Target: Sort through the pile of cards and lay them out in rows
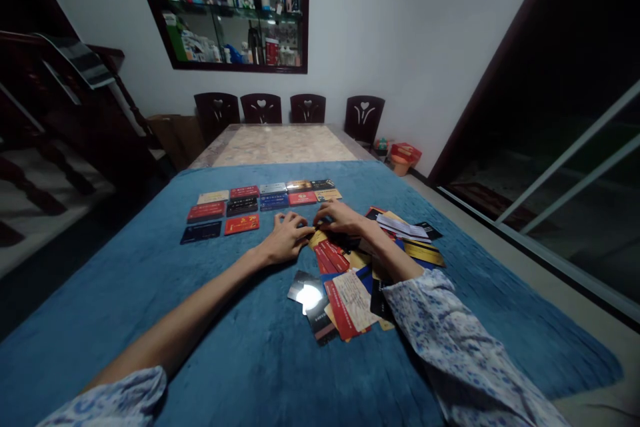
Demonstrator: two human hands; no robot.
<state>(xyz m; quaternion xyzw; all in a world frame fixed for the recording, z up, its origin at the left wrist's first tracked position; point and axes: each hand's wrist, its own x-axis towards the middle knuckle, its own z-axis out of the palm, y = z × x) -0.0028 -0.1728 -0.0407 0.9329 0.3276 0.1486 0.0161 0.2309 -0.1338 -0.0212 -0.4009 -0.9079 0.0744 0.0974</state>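
My left hand [286,239] and my right hand [340,217] meet over the cloth with curled fingers. Their fingertips close on a card, mostly hidden, beside a yellow card [316,239] at the edge of a loose pile. Under and around my right forearm the pile spreads out: red cards [332,257], a red-and-cream card [353,300], a gold card [424,253] and a white slip [403,227]. Shiny dark cards [320,320] lie nearest me. Left of my hands, rows of cards hold an orange-red card [242,224], a navy card [201,232] and a blue card [274,201].
A blue cloth [240,333] covers the near part of the table, with a marble top [285,143] beyond. Several dark chairs [261,109] stand at the far end. A wall cabinet [240,69] holds bottles and a plush toy. To the right are a red box [406,152] and a glass door.
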